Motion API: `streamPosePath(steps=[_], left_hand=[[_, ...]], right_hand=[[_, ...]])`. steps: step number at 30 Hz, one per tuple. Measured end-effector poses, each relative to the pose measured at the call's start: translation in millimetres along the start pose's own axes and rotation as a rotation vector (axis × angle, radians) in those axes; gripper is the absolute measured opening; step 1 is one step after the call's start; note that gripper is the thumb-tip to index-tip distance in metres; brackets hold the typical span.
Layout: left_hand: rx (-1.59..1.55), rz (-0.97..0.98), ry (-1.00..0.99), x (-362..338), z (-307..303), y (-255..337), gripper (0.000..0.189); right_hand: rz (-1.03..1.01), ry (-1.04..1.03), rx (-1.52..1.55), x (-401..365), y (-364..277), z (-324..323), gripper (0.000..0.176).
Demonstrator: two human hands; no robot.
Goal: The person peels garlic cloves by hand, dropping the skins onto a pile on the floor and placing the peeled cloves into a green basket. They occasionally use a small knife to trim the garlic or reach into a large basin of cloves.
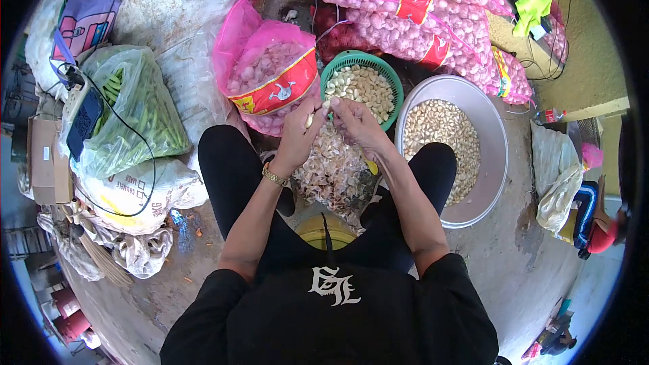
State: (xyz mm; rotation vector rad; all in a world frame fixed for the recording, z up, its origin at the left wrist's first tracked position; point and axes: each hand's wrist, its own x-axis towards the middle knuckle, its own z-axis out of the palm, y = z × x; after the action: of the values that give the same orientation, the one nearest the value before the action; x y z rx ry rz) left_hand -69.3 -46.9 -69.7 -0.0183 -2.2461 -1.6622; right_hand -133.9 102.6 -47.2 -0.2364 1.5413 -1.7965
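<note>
My left hand [301,130] is closed, with a pale garlic clove [309,122] showing between its fingers. The fingertips of my right hand [356,122] pinch together and meet the left ones at another small garlic clove [327,105], partly covered by the fingers. Below both hands spreads a heap of papery garlic skins [328,170] on the floor between my feet. Just beyond the hands stands a green plastic basket [396,81] of peeled cloves. To the right, a wide whitish tub [497,162] holds many more cloves.
An opened pink mesh sack [236,37] of garlic bulbs stands ahead to the left. Full garlic sacks [439,27] are stacked at the back right. On the left, a clear bag [152,111] of green vegetables rests on a white sack [155,192], with a phone [86,122] and cable beside it.
</note>
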Motion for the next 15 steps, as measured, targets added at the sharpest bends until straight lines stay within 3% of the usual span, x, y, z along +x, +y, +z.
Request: streamPosePath(steps=[6, 8, 10, 11, 13, 15], left_hand=[[0.047, 0.032, 0.011, 0, -3, 3, 0.018], [0.072, 0.051, 0.02, -1, -6, 9, 0.019], [-0.317, -0.41, -0.088, -3, -11, 21, 0.019], [-0.317, -0.412, -0.084, -4, -9, 16, 0.019], [-0.739, -0.535, -0.085, -2, -4, 5, 0.021], [-0.815, -0.551, -0.122, -2, -5, 2, 0.023]], right_hand=[[-0.073, 0.076, -0.086, 5, 4, 1, 0.033], [-0.422, 0.227, -0.596, 15, 17, -10, 0.031], [-0.406, 0.189, -0.551, 14, 13, -12, 0.031], [-0.391, 0.144, -0.507, 14, 11, -11, 0.03], [-0.396, 0.125, -0.508, 8, 1, -4, 0.03], [-0.402, 0.112, -0.51, 7, -2, -3, 0.03]])
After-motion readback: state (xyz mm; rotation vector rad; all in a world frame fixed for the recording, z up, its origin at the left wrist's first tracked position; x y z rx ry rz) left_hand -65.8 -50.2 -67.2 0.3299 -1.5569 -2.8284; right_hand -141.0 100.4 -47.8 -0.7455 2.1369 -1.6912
